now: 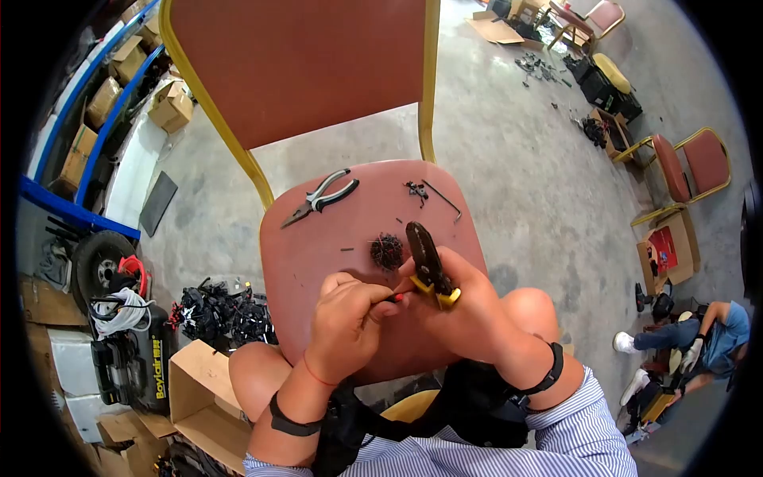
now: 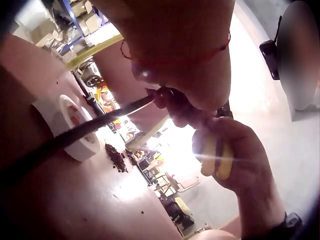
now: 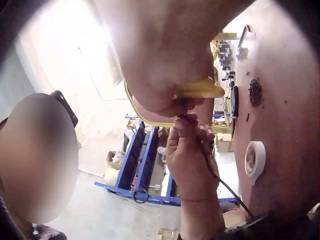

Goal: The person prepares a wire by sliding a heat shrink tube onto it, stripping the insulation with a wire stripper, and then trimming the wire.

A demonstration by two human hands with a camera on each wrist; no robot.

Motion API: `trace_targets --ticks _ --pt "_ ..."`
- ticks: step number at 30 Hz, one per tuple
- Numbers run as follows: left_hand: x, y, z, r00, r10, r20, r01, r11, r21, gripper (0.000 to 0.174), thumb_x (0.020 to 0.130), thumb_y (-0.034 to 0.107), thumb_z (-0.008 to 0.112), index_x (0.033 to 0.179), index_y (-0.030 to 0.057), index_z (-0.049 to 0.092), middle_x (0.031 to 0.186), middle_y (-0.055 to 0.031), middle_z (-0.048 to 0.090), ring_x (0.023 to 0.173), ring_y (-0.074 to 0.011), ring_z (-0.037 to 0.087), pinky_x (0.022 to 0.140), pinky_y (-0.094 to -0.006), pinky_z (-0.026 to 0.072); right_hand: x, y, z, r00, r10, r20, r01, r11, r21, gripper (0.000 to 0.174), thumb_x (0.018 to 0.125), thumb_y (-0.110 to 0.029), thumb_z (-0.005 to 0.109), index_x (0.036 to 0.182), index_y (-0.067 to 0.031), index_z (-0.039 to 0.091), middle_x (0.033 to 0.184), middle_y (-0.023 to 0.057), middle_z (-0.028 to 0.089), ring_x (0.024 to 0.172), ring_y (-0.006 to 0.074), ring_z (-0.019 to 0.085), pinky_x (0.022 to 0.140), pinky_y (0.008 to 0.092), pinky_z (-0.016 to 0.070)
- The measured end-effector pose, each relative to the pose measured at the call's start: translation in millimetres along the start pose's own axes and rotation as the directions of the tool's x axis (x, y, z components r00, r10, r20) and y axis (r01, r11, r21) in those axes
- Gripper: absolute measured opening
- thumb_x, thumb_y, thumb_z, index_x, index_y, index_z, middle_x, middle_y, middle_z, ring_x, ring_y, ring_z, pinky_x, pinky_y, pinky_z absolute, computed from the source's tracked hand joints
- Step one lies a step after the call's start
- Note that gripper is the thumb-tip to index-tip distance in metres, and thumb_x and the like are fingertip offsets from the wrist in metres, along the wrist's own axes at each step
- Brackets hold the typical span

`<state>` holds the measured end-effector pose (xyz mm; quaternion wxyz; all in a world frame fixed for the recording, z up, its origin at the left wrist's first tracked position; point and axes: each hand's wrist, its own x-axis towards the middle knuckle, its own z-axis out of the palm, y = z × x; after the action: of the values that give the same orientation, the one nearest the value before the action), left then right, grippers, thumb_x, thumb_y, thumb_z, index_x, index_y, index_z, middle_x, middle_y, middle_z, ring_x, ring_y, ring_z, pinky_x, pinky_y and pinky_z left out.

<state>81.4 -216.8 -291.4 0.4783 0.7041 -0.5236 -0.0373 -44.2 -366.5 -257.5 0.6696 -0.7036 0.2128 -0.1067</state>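
My left grip is pinching the black cable above the chair seat; just beside it, my right grip is clasping the black-and-yellow plier-type tool. Needle-nose pliers, a pile of black scraps and a white tape roll are resting on the seat.

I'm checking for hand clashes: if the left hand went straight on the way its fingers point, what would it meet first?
Most likely the right hand, just ahead of the left hand in the head view; whether they already touch is unclear.
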Motion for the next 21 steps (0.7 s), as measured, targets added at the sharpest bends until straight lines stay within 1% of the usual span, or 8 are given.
trace_targets --ticks 3,6,9,12,15,16,18,21 --pt "0.3 -1.2 -4.8 0.999 0.005 0.049 -0.001 0.998 -0.065 0.012 0.085 0.007 0.077 0.095 0.0066 0.07 0.079 -0.0084 0.069 0.074 -0.0287 0.062 0.079 -0.0378 0.0465 -2.5 -0.6 -1.1 0.999 -0.039 0.035 0.041 0.998 -0.039 0.031 0.093 0.004 0.069 0.121 -0.0028 0.06 0.105 0.005 0.069 0.101 0.0134 0.068 0.092 0.0294 0.0551" --pt "-0.2 -3.1 -3.7 0.998 0.032 0.06 -0.028 0.997 -0.065 0.014 0.084 0.004 0.077 0.096 0.006 0.069 0.078 -0.0089 0.068 0.073 -0.0295 0.062 0.079 -0.0382 0.047 -2.0 0.6 0.4 1.0 0.002 0.02 -0.002 1.0 0.014 0.031 0.091 0.006 0.068 0.12 -0.003 0.06 0.104 0.0046 0.069 0.1 0.0127 0.067 0.09 0.0285 0.0548" --pt "-0.8 -5.8 -5.9 0.996 0.032 0.089 -0.024 0.995 -0.092 0.014 0.083 0.002 0.076 0.096 0.0053 0.069 0.079 -0.0097 0.068 0.072 -0.0306 0.062 0.079 -0.0387 0.0486 -2.6 2.6 1.2 1.0 -0.017 0.023 0.018 0.999 -0.036 0.032 0.09 0.007 0.068 0.119 -0.0032 0.059 0.103 0.0046 0.068 0.098 0.0123 0.067 0.089 0.028 0.0545" --pt "-2.8 -4.8 -6.5 0.994 -0.033 0.107 0.052 0.982 -0.179 0.014 0.084 0.0 0.075 0.097 0.0039 0.07 0.079 -0.0111 0.068 0.071 -0.0323 0.062 0.078 -0.0395 0.0503 -3.8 3.6 2.3 0.997 -0.076 0.025 0.078 0.995 -0.068 0.031 0.089 0.006 0.069 0.117 -0.0034 0.06 0.102 0.0049 0.068 0.098 0.0123 0.067 0.088 0.0278 0.0546" --pt "-7.3 -4.0 -8.2 0.964 -0.173 0.2 0.225 0.935 -0.274 0.013 0.087 0.0 0.073 0.099 0.0024 0.07 0.08 -0.0119 0.068 0.074 -0.0301 0.064 0.075 -0.0376 0.0517 -5.3 2.1 3.1 0.993 -0.121 0.013 0.121 0.989 -0.081 0.03 0.088 0.006 0.069 0.116 -0.0033 0.06 0.101 0.005 0.068 0.096 0.0122 0.068 0.087 0.0281 0.055" --pt "-8.1 -3.4 -9.5 0.946 -0.223 0.236 0.29 0.908 -0.303 0.012 0.088 0.0 0.072 0.1 0.0018 0.07 0.08 -0.0114 0.069 0.074 -0.0278 0.064 0.073 -0.0361 0.0518 -5.9 1.2 4.0 0.989 -0.146 0.002 0.146 0.984 -0.106 0.03 0.088 0.004 0.07 0.115 -0.003 0.06 0.099 0.0065 0.07 0.095 0.0145 0.07 0.085 0.0294 0.0561" --pt "-9.1 -2.9 -11.0 0.897 -0.314 0.311 0.415 0.839 -0.353 0.011 0.091 0.002 0.071 0.101 0.0006 0.07 0.08 -0.0105 0.069 0.074 -0.0232 0.066 0.069 -0.0332 0.052 -6.5 0.7 4.6 0.98 -0.199 -0.019 0.194 0.968 -0.158 0.029 0.086 0.001 0.07 0.113 -0.0023 0.061 0.096 0.0094 0.072 0.091 0.019 0.074 0.081 0.0321 0.0582" --pt "-6.8 0.2 -14.1 0.804 -0.414 0.427 0.582 0.694 -0.423 0.009 0.095 0.004 0.068 0.102 -0.0006 0.07 0.078 -0.0071 0.068 0.071 -0.0154 0.064 0.064 -0.0292 0.0512 -8.1 1.5 6.8 0.979 -0.199 -0.045 0.19 0.968 -0.164 0.027 0.088 0.001 0.071 0.113 -0.0022 0.061 0.095 0.0095 0.073 0.09 0.0179 0.073 0.08 0.0318 0.0583"
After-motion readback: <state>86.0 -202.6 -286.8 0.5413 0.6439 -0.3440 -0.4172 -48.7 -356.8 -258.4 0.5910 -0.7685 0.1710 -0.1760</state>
